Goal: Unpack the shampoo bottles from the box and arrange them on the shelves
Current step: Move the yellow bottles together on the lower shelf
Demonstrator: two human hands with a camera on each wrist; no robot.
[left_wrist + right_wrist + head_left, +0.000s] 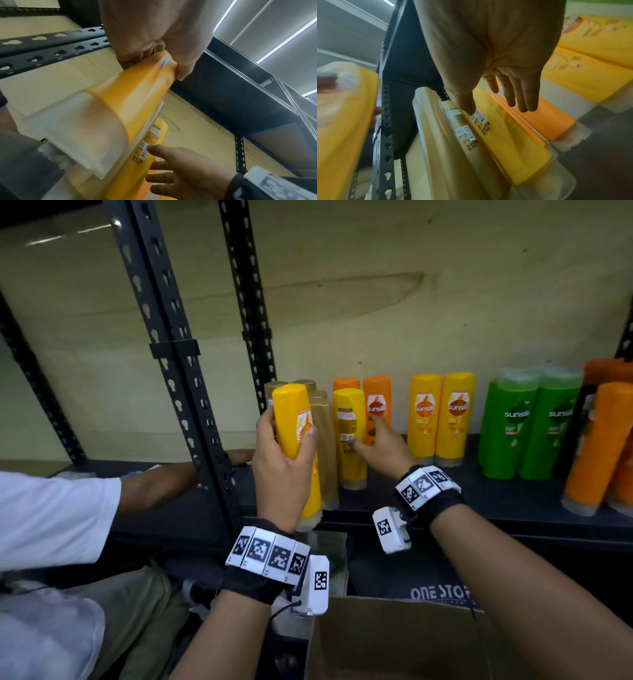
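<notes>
My left hand (281, 470) grips a yellow shampoo bottle (296, 440), cap down, in front of the shelf's (479, 501) left end; the left wrist view shows the same bottle (120, 101) with its whitish cap nearest the camera. My right hand (380, 443) reaches onto the shelf with straight fingers. Its thumb touches a standing yellow bottle (349, 436) whose back label faces me, and its fingers lie against an orange bottle (376, 405). In the right wrist view the right hand (496, 67) spreads over that yellow bottle (513, 142), and the fingers reach toward the orange one (547, 119).
Tan bottles (322, 440) stand at the shelf's left end, then two yellow ones (442, 419), green ones (524, 426) and orange ones (596, 446) to the right. A black slotted upright (178, 378) stands left. Another person's arm (154, 487) rests on the neighbouring shelf. A cardboard box (394, 642) sits below.
</notes>
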